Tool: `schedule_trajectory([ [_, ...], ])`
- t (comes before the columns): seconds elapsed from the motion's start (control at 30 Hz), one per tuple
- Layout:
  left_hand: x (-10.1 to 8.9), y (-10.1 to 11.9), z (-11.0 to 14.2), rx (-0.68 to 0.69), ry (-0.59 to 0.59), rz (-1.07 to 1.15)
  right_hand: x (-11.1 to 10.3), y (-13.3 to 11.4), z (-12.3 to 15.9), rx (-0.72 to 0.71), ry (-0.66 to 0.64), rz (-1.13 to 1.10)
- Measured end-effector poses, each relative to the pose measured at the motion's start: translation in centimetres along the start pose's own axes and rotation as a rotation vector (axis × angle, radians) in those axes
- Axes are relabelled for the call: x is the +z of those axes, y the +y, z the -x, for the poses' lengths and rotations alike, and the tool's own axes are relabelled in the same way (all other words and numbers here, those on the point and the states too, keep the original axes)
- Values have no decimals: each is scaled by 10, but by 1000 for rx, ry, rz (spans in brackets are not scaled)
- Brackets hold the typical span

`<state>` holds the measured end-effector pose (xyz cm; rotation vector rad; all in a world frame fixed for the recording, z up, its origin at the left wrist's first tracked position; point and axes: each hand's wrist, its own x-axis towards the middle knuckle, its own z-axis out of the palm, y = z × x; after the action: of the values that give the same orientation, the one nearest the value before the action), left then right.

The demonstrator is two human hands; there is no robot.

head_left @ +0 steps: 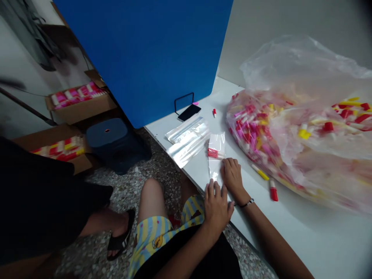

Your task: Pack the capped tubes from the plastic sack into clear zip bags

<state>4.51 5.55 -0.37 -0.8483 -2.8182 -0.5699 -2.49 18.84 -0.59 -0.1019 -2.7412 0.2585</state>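
Note:
A small clear plastic bag point(216, 153) lies flat on the white table point(305, 228) with red capped items inside it. My left hand point(215, 207) pinches the bag's near end at the table's edge, fingers curled. My right hand point(231, 175) presses on the bag's side just to the right, fingers bent over it; a dark bracelet is on that wrist. A stack of empty clear bags point(187, 139) lies to the left.
A large clear sack point(299, 131) of red, pink and yellow capped tubes fills the table's right. Loose tubes point(273, 192) lie beside it. A black phone point(189, 112) sits by a blue partition point(145, 54). Cardboard boxes point(78, 104) and another person's sandalled foot point(119, 236) are left.

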Motion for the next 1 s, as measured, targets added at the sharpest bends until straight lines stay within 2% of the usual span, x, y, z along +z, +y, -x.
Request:
schedule_trajectory([
  [0.13, -2, 0, -1, 16, 1, -22, -1, 0, 0, -33, -6, -19],
  [0.3, -6, 1, -2, 15, -7, 2, -5, -4, -6, -66, -128, 127],
  [0.4, -6, 2, -1, -16, -15, 27, -6, -5, -9, -95, -121, 166],
  [0.57, -5, 0, 1, 7, -13, 51, 1, -2, -12, -323, -6, 83],
  [0.67, -4, -1, 3, 5, 2, 48, 4, 1, -13, -393, -34, 33],
  [0.87, 0, -3, 4, 32, 28, 7, 6, 4, -15, -351, 11, -47],
  [1.0, -2, -3, 3, 40, 23, 10, 6, -4, -25, -275, -118, 24],
])
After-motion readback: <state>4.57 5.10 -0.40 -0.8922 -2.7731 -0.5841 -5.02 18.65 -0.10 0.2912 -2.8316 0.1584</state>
